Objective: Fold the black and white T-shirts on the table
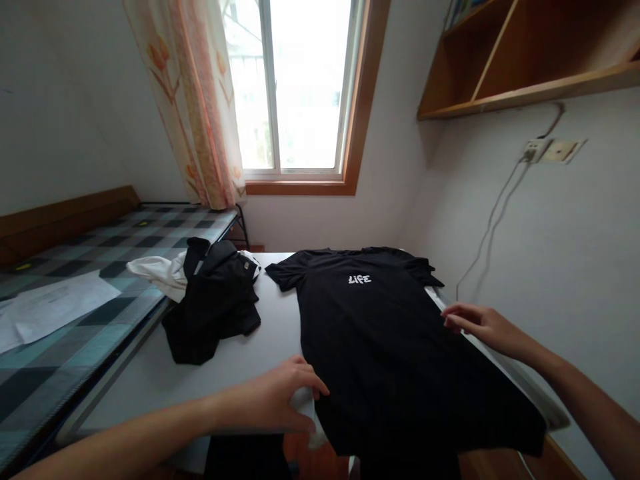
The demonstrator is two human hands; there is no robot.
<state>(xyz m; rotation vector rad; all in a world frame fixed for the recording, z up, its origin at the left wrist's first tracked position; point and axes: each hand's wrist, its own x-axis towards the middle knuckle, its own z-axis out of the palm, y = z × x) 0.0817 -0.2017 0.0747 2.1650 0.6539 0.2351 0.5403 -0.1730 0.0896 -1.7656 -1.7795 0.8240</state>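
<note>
A black T-shirt (370, 340) with white lettering on its chest lies spread on the white table, collar towards the window. Its hem hangs past the table's near edge. At the shirt's lower left side is my left hand (285, 393), thumb apart from the fingers and fingertips touching the cloth. My right hand (483, 327) is at the right side edge of the shirt, with its fingers curled and pinched together on the fabric. To the left, a crumpled black garment (213, 307) lies on the table, partly over a white cloth (160, 273).
The white table (277, 313) stands between a bed with a checked mattress (105, 240) and the right wall. Papers (55, 303) lie on the mattress. A wooden shelf (530, 90) overhangs at upper right, above a socket (537, 150) with a hanging cable. Ahead is a curtained window (310, 87).
</note>
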